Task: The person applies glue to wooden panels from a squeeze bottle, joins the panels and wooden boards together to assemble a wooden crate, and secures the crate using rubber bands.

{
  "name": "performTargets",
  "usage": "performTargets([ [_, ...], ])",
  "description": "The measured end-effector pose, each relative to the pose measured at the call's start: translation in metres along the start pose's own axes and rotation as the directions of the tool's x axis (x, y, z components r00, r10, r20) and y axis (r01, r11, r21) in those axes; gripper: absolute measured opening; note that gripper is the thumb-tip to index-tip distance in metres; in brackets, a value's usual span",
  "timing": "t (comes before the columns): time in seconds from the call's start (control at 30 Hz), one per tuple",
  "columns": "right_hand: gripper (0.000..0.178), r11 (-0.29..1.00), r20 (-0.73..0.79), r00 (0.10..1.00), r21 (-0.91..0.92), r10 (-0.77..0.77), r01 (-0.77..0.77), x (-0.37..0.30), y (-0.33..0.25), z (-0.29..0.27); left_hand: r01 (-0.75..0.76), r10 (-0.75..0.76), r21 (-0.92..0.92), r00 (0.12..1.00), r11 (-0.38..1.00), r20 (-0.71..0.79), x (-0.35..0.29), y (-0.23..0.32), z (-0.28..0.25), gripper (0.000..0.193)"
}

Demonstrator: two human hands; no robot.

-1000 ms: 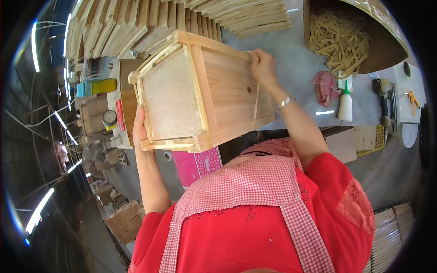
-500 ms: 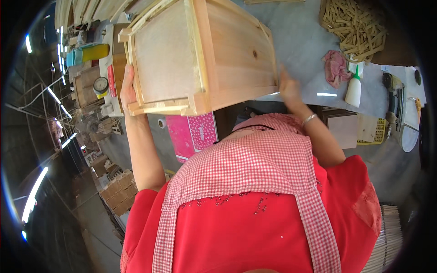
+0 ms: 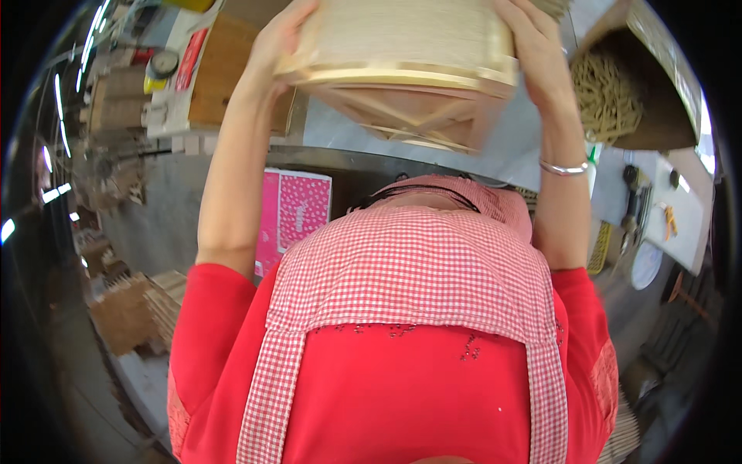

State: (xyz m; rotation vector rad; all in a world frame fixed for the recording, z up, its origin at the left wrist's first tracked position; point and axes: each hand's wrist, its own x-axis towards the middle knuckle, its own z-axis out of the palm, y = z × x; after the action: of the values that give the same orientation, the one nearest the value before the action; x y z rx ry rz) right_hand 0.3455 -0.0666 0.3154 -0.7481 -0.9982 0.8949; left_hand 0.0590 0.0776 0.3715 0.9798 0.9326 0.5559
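Note:
A pale wooden box frame is raised high at the top of the head view, its underside and inner slats facing me. My left hand grips its left side and my right hand grips its right side, a silver bangle on that wrist. Both arms reach straight up past my red shirt and checked apron. The box's top runs out of the picture.
Below the box is a grey worktable. A brown carton of short wooden sticks stands at the right. A pink box sits under the table edge. Tools and a white plate lie at the far right, wood stacks at the left.
The wooden box has been lifted off the table toward the camera and tilted so its underside faces me. Both hands stayed on its sides, and my right hand shifted higher.

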Motion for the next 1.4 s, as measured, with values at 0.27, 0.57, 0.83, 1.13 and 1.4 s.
performTargets([
  [0.27,0.045,0.678,-0.018,0.992,-0.731,-0.128,0.074,-0.023,-0.046,0.010,-0.730,0.689,0.233,0.683,0.642,0.240,-0.045,0.000,0.017,0.053],
  [0.57,0.050,0.423,0.070,0.992,-0.900,-0.106,0.109,-0.023,-0.068,0.001,-0.653,0.632,0.194,0.758,0.732,0.162,-0.007,-0.015,0.020,0.038],
  [0.83,0.046,0.485,-0.250,0.967,-0.840,0.052,-0.243,-0.037,-0.050,0.015,-0.661,0.645,0.123,0.750,0.740,0.148,0.017,-0.045,0.010,0.036],
  [1.13,0.052,0.407,0.001,0.997,-0.913,-0.076,0.032,-0.034,-0.039,0.008,-0.606,0.584,0.220,0.796,0.765,0.161,0.000,-0.041,0.005,0.050],
  [1.4,0.048,0.332,0.023,0.996,-0.942,-0.087,0.051,-0.031,-0.043,0.025,-0.517,0.404,0.518,0.856,0.681,0.323,0.021,-0.012,-0.004,0.051],
])
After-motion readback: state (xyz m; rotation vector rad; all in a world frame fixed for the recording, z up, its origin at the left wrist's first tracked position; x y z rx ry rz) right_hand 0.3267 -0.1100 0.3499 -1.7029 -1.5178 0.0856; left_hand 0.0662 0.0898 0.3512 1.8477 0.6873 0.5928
